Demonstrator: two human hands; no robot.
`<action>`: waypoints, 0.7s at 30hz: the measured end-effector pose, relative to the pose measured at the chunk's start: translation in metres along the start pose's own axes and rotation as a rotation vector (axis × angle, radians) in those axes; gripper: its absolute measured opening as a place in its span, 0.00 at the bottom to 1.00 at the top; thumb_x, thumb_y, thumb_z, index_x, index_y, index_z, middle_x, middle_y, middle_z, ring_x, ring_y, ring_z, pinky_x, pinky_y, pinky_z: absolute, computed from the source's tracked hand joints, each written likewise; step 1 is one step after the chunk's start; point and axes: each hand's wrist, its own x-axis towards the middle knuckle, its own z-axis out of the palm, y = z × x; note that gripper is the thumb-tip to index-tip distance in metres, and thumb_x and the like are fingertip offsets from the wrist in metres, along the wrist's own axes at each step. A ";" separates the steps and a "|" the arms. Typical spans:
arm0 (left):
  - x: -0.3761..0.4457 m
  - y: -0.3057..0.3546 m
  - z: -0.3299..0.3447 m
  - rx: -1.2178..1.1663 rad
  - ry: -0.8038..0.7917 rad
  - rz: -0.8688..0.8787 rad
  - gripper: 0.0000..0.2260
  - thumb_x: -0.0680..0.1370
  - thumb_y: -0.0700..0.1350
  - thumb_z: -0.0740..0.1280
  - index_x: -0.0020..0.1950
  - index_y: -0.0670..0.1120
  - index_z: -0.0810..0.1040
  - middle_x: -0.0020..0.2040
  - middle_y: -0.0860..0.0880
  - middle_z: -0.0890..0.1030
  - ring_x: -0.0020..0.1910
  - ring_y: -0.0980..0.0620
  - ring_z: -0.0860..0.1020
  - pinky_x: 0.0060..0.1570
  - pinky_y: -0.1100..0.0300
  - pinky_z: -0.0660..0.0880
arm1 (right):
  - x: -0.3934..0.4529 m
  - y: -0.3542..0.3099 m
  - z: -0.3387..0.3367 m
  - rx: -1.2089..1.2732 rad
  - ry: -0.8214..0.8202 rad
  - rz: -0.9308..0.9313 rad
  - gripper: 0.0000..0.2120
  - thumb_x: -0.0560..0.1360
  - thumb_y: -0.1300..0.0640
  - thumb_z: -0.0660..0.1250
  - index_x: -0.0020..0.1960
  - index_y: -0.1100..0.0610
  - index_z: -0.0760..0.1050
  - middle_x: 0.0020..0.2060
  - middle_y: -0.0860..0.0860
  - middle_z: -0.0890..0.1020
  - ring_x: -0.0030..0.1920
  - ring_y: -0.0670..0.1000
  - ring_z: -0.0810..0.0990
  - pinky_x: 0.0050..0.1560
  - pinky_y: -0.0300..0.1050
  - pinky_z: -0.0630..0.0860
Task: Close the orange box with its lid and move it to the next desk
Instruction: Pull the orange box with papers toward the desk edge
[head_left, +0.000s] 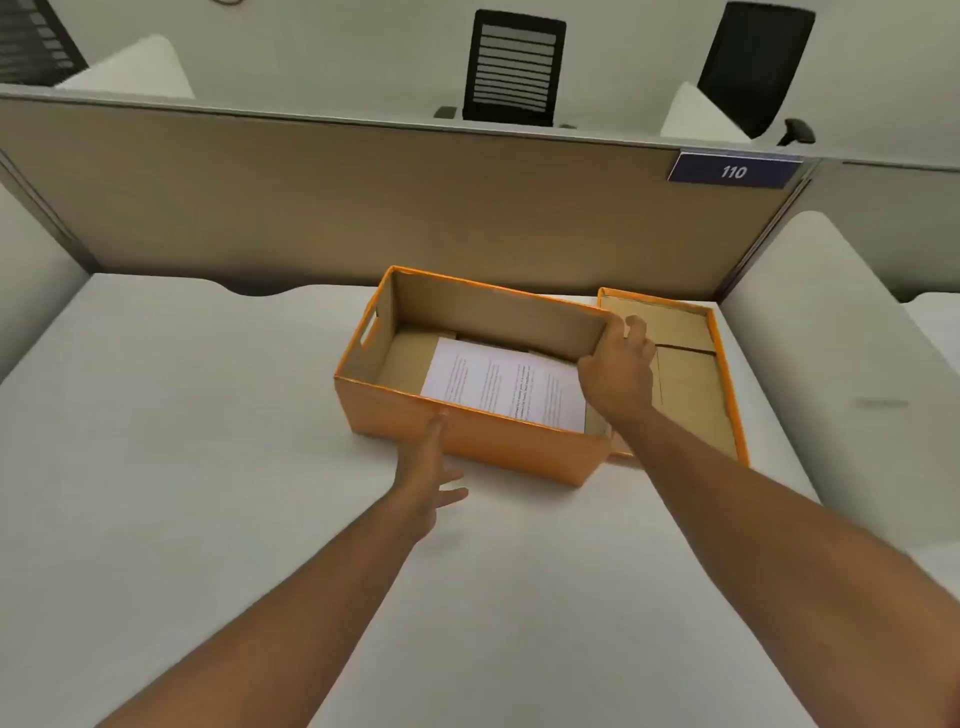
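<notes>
An open orange box (467, 436) stands on the white desk, with a printed sheet of paper (498, 389) lying flat inside it. Its orange lid (727, 364) lies upside down just to the right, touching the box. My right hand (618, 369) rests over the box's right end wall, fingers curled at the far right corner; whether they grip the box rim or the lid's edge is unclear. My left hand (431, 467) is at the box's near wall, fingers spread, one fingertip touching the rim.
A beige partition (363, 208) with a "110" sign (733, 171) stands behind the desk (208, 467). A white divider (831, 322) rises on the right, with another desk surface (935, 322) beyond it. Two black office chairs (511, 67) stand past the partition.
</notes>
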 end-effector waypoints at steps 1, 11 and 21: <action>0.004 0.001 0.007 -0.026 -0.004 -0.005 0.32 0.80 0.64 0.66 0.81 0.56 0.62 0.67 0.53 0.68 0.62 0.37 0.81 0.57 0.38 0.83 | 0.011 0.006 0.001 0.052 -0.053 0.074 0.31 0.79 0.62 0.68 0.80 0.60 0.63 0.80 0.61 0.63 0.74 0.67 0.70 0.63 0.61 0.78; 0.051 0.014 0.024 -0.074 0.214 0.072 0.31 0.74 0.58 0.73 0.75 0.54 0.69 0.66 0.47 0.79 0.59 0.39 0.81 0.35 0.45 0.86 | 0.026 0.032 0.021 0.394 -0.110 0.285 0.14 0.85 0.58 0.64 0.66 0.61 0.81 0.59 0.61 0.86 0.55 0.62 0.84 0.53 0.52 0.79; 0.018 0.067 -0.076 0.236 0.431 0.322 0.15 0.74 0.54 0.64 0.54 0.50 0.84 0.50 0.44 0.86 0.41 0.41 0.87 0.36 0.42 0.86 | -0.147 -0.015 -0.006 0.889 -0.270 0.568 0.39 0.76 0.67 0.73 0.80 0.50 0.59 0.63 0.60 0.77 0.45 0.54 0.83 0.51 0.67 0.86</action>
